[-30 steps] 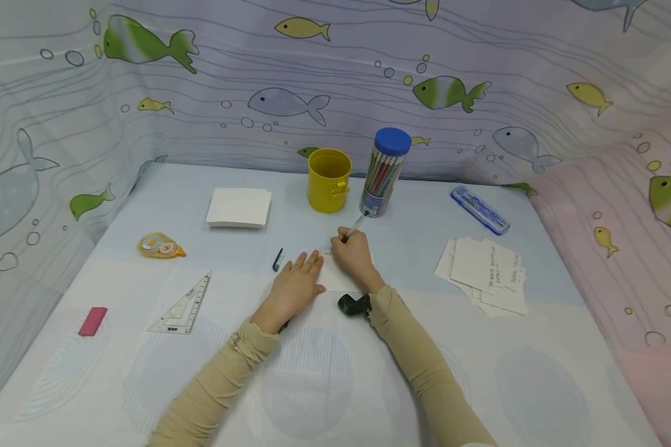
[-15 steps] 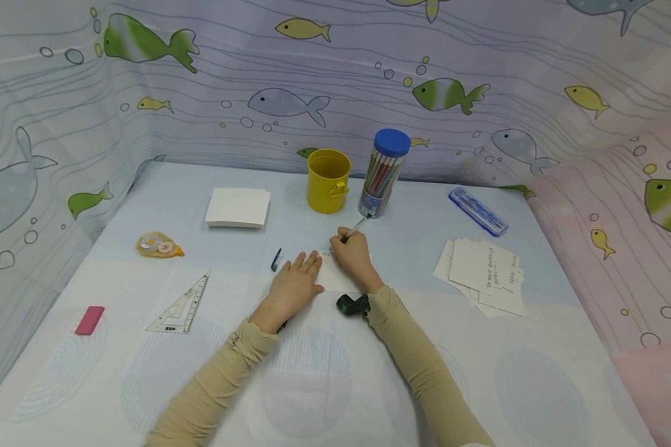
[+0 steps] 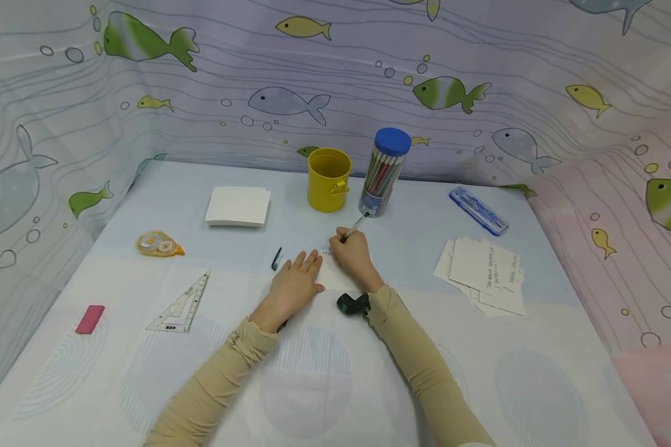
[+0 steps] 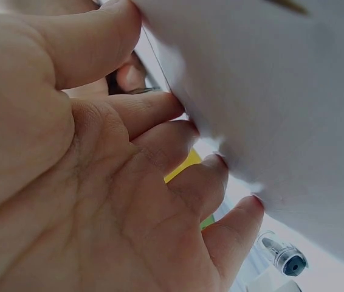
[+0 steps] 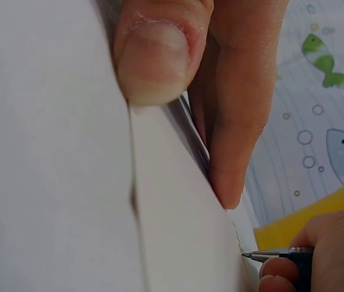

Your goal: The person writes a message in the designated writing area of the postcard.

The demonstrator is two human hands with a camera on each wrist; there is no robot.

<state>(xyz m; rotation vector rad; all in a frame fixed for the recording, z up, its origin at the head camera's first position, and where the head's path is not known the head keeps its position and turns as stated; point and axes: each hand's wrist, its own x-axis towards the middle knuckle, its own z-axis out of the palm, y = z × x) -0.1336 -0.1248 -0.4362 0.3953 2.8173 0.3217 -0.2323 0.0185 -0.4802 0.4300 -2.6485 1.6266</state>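
Unmoved: pen (image 3: 353, 227) (apparently) on card (image 3: 341, 277)

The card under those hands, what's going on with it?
A person is writing on a small white card in the middle of the table. The left hand lies flat on the card, fingers straight. The right hand grips a pen with its tip at the card's far edge. A stack of blank cards sits at the back left; written cards lie to the right.

Overhead head view; seemingly card-close wrist views
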